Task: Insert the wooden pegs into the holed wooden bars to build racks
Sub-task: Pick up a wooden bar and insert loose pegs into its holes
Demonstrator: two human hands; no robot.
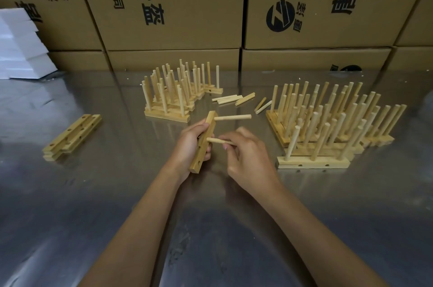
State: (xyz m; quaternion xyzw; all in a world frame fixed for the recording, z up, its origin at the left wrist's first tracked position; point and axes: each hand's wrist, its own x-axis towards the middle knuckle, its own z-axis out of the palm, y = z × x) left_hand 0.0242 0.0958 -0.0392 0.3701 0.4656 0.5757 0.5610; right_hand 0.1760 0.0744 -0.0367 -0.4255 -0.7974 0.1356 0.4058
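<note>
Left hand [191,143] wrapped around a holed wooden bar [203,141] raised over the metal table [93,193], one peg [232,117] already seated near its top. Right hand [246,155] pinching a second peg [219,141], tip at the bar's middle hole. Loose pegs [230,98] just beyond, between finished racks [328,127].

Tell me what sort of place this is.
Probably a small factory or packing workshop: stacked printed cartons behind a steel table, and batches of finished racks beside spare bars.
</note>
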